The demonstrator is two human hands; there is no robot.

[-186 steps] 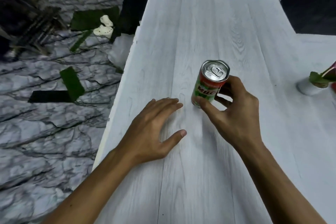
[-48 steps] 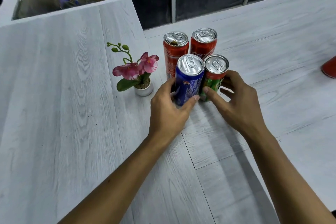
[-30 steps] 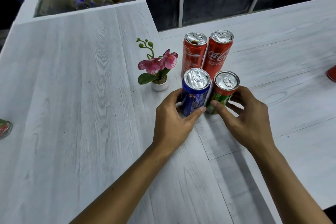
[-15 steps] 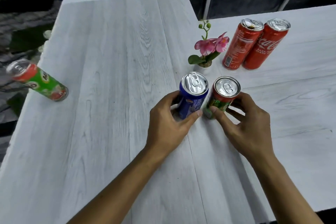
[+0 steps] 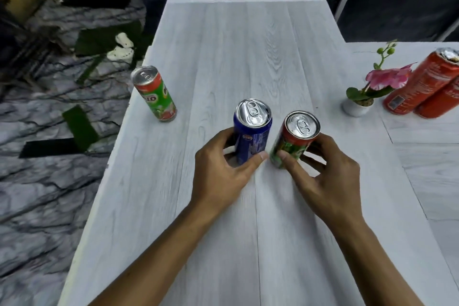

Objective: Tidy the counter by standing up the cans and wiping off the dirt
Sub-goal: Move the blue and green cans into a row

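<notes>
My left hand gripped the blue can and my right hand gripped the green and red can, both standing on the counter. The Milo can and two red cans stood too. I thought only wiping was left.

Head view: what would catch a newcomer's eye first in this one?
Two hands meet at the middle of the counter: the left hand grips a blue can and the right hand grips a green can, side by side. A second green can sits alone near the left edge. At far right are a flower pot and two red cans.
</notes>
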